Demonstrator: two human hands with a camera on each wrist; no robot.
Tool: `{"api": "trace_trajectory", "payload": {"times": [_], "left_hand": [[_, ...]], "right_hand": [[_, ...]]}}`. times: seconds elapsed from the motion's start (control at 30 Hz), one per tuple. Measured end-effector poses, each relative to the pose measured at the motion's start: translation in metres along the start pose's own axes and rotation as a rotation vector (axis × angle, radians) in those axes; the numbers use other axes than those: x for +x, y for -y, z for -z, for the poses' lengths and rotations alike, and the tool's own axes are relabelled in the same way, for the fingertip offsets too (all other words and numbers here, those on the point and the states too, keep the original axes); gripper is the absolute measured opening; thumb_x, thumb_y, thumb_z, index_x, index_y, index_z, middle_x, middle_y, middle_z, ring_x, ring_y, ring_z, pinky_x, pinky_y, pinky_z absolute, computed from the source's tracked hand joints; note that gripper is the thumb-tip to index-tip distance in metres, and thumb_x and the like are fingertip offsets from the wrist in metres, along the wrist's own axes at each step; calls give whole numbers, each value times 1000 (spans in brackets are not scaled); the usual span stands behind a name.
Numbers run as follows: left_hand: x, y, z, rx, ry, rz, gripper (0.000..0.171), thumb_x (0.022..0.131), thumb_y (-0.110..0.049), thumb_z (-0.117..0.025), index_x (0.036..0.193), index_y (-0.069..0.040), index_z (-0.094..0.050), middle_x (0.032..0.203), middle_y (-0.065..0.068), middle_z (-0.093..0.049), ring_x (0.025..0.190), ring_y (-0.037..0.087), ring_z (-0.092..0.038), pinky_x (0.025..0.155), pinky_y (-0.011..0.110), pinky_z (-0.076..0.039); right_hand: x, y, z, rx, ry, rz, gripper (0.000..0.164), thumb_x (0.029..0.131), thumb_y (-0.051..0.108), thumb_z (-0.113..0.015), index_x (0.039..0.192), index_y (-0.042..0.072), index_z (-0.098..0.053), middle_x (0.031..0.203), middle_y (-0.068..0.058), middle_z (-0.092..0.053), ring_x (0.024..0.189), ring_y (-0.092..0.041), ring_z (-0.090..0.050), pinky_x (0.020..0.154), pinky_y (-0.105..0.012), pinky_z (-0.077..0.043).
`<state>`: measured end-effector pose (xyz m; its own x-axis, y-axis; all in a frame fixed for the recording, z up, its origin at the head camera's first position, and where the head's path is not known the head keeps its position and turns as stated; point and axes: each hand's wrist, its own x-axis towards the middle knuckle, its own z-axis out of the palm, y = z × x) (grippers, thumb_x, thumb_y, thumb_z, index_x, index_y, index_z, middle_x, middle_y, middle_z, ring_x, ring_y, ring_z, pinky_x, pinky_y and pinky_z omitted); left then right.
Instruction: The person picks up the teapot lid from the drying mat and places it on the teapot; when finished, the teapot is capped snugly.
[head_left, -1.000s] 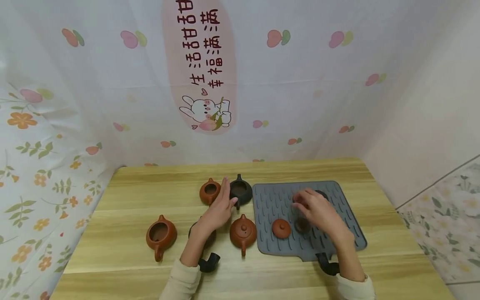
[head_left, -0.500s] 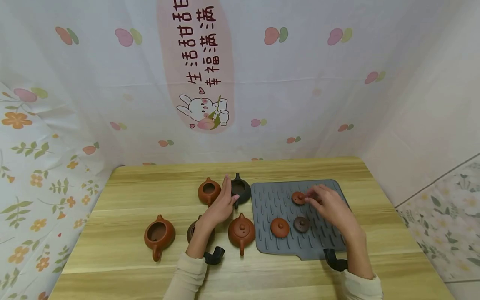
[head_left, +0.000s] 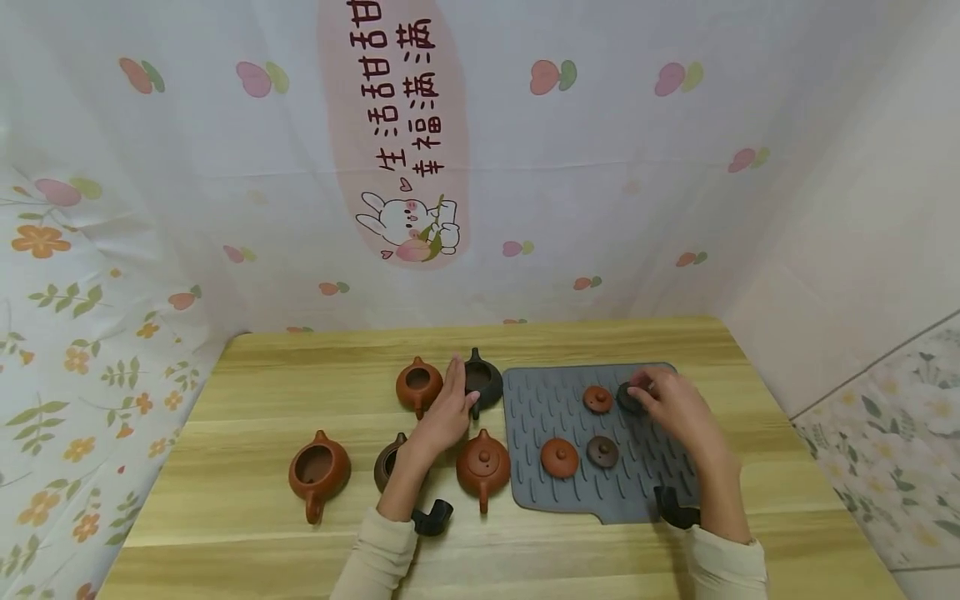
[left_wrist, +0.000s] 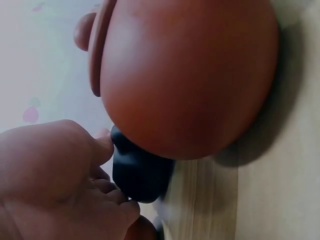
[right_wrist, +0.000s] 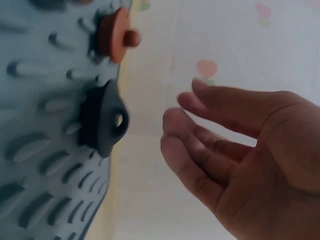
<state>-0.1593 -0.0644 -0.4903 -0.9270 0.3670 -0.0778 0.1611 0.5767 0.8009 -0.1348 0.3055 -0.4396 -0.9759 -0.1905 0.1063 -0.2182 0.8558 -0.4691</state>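
On the ribbed grey mat, a black lid sits below the fingertips of my right hand. The right wrist view shows a gap between these loosely bent fingers and the lid's pierced knob. My left hand lies with fingers extended along the left side of a lidless black teapot, its thumb by the handle. In the left wrist view a lidded reddish-brown teapot fills the foreground and covers part of the black one. A small orange-brown lid rests beside the black lid.
A larger reddish lid and a dark brown lid lie nearer on the mat. Lidless teapots stand left: a small orange-brown one, a bigger one and a dark brown one, partly behind my left forearm. A curtain hangs behind.
My right hand has come from over the small orange-brown lid, which it touched half a second ago, rightward to the black lid. The left hand stays by the black teapot.
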Motion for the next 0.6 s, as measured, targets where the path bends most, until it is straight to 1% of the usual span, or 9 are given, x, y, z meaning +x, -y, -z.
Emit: {"api": "trace_trajectory", "payload": {"times": [0.17,0.33,0.43,0.5,0.57,0.6], "left_hand": [[0,-1,-2,14,-26,18,67,121,-13,-40,172,10,-3,182,30,3,170,45,-7,132,61,-28],[1,-2,-6,24,-72,53,65,120,-13,-41,172,10,-8,182,30,-4,169,45,-10,130,61,-32],[1,-2,-9,-2,-111,69,64,120,-11,-43,171,11,-12,181,32,-8,168,48,-16,128,63,-34],[0,-2,-11,-24,-137,77,63,119,-8,-44,171,12,-15,180,32,-11,166,49,-19,128,65,-33],[0,-2,-12,-51,-158,88,62,118,-6,-44,171,12,-16,180,32,-13,166,49,-20,128,65,-31],[0,-1,-13,-58,-168,92,62,118,-5,-44,171,12,-16,180,31,-13,166,48,-19,129,65,-30]], "right_hand": [[5,-13,-2,11,-3,-27,12,101,-2,-74,108,-10,-71,111,-30,-68,92,-44,-73,75,-57,-62],[7,-21,-8,17,6,-35,17,100,-3,-75,112,-13,-70,116,-35,-66,96,-48,-72,79,-59,-62],[8,-24,-12,6,22,-37,20,99,-4,-76,114,-14,-70,118,-36,-64,99,-49,-70,82,-60,-61],[10,-26,-14,2,31,-36,20,98,-5,-77,114,-15,-70,117,-36,-64,100,-48,-70,83,-61,-60],[10,-28,-16,2,34,-35,20,97,-7,-77,114,-15,-69,116,-35,-64,100,-48,-70,84,-61,-60],[11,-28,-17,2,35,-36,20,97,-8,-76,114,-15,-69,116,-35,-64,99,-48,-70,83,-61,-60]]}}
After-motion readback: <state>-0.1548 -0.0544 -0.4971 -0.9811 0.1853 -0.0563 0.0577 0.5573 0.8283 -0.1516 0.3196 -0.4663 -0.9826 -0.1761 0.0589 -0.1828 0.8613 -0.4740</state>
